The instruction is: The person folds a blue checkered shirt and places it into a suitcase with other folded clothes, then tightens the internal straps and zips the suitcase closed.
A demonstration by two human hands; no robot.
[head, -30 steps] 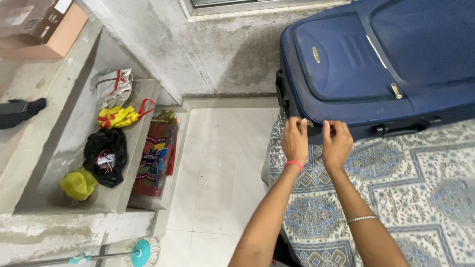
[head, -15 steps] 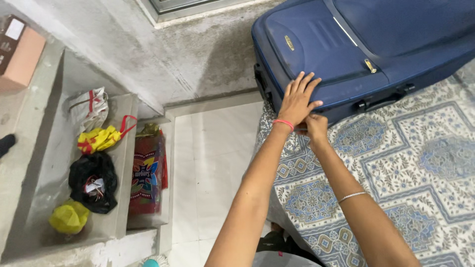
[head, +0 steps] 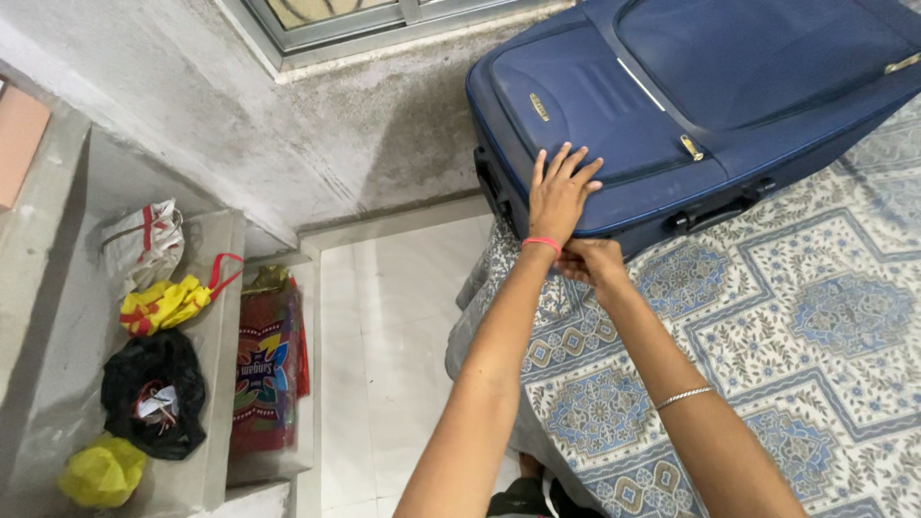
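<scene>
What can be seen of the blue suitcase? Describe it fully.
The blue suitcase is a soft, fabric-looking case lying flat on a patterned bedspread, its corner at the bed's edge by the grey wall. Its top shows a front pocket with a zip line, a gold zip pull and a small gold badge. A black carry handle runs along the near side. The left hand lies flat on top with fingers spread; the right hand is closed at the near side edge, what it pinches is hidden.

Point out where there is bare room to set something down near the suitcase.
Free: the patterned bedspread right of the right hand, below the blue suitcase; also the white tiled floor between bed and ledge. Crowded: the concrete ledge with bags, and the suitcase corner under the left hand.
</scene>
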